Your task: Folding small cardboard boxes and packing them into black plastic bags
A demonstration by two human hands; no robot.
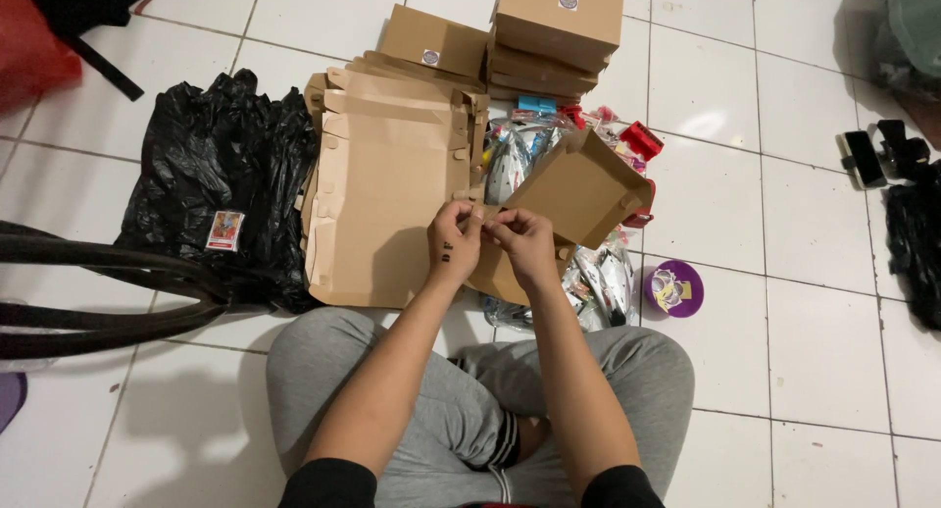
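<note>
Brown cardboard makes up the workpiece: a partly folded box (578, 189) held above my crossed legs, which are in grey trousers (461, 390) on the white tiled floor (804, 371). I see my left hand (454, 241) and right hand (524, 241) meeting at the box's near left corner. The fingers (461, 214) of the left hand are pressed together, pinching a small tab at that corner; the fingers (500, 221) of the right hand pinch the same edge just beside them. The box body tilts up and away to the right of both hands.

Under and right of the box lies a heap of clear-wrapped packets (600, 282), touching the floor. A round purple lid (673, 288) lies just right of that heap.

Left of my hands, a stack of flat unfolded box blanks (387, 204) rests on the floor. A crumpled black plastic bag (221, 175) lies against its left side, with a small red-and-white card (224, 230) on top.

Farther off, beyond the blanks, small red and blue items (588, 121) lie among more packets. Behind them stands a pile of closed cardboard boxes (554, 27), each with a round sticker. At far right, a dark device (863, 158) lies on the floor.
</note>
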